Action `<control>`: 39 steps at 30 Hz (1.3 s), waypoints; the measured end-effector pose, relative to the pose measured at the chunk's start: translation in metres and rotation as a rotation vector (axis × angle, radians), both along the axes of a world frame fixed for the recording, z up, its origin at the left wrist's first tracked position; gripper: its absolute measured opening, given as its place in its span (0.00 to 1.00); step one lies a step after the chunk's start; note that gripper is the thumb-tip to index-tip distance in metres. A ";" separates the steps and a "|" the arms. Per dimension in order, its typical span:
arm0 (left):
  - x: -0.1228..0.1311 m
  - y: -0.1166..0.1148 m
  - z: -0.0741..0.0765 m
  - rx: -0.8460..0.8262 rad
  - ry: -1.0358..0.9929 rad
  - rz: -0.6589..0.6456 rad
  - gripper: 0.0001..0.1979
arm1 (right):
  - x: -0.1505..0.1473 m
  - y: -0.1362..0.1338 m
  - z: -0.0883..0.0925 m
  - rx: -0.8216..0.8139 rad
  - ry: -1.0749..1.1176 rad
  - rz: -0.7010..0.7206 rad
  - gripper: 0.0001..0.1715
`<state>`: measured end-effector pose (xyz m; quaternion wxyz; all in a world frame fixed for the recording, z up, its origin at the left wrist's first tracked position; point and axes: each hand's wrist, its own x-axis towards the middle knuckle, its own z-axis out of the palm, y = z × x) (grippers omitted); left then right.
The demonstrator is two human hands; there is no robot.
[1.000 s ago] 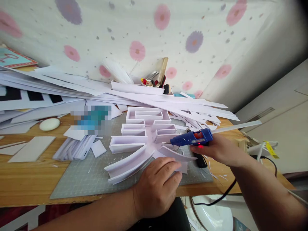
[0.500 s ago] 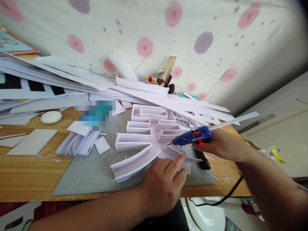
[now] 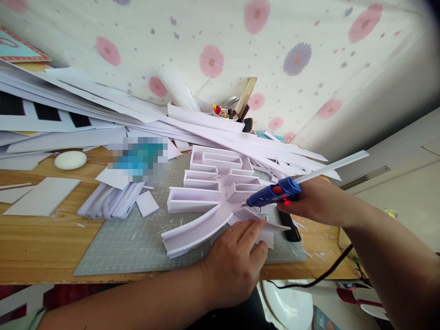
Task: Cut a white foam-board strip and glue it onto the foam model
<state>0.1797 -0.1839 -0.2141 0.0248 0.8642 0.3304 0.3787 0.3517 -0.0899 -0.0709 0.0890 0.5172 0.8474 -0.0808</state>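
Observation:
A white foam-board model (image 3: 225,208) of narrow walled channels lies on a grey cutting mat (image 3: 120,252). Its near right branch has a thin curved wall strip (image 3: 275,224). Against that branch rests my left hand (image 3: 235,263), its index finger stretched along the board and thumb apart. My right hand (image 3: 312,201) is closed around a blue hot glue gun (image 3: 273,192) with a red light lit. A long clear glue stick (image 3: 333,166) sticks out of its back. The nozzle points down-left at the junction of the channels; whether it touches is too small to tell.
Stacked white board sheets and strips (image 3: 220,133) line the back. A bundle of white pieces (image 3: 110,201), a white oval object (image 3: 70,160) and a blurred blue patch are at left. A black object (image 3: 292,227) lies by the mat's right edge, near a cable (image 3: 323,275).
The view has shifted slightly. The glue gun's nozzle sits a little nearer the curved strip, and my left fingers have stayed against the board.

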 end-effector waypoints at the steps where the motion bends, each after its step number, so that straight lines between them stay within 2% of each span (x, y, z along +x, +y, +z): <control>1: 0.000 0.000 0.000 -0.001 0.000 0.001 0.12 | -0.001 0.000 0.001 0.000 -0.018 0.003 0.10; 6: 0.000 -0.001 -0.003 0.010 -0.003 0.007 0.12 | -0.003 -0.001 0.003 0.005 -0.039 -0.006 0.10; 16: -0.001 -0.001 -0.001 -0.005 0.024 0.005 0.11 | 0.001 -0.003 0.005 0.006 0.091 0.055 0.09; 29: -0.002 -0.001 -0.001 -0.028 0.039 0.005 0.12 | 0.005 -0.006 0.002 0.023 0.159 0.083 0.09; 39: -0.002 -0.001 0.000 -0.027 0.019 0.006 0.12 | 0.023 -0.005 -0.007 -0.031 0.276 0.015 0.07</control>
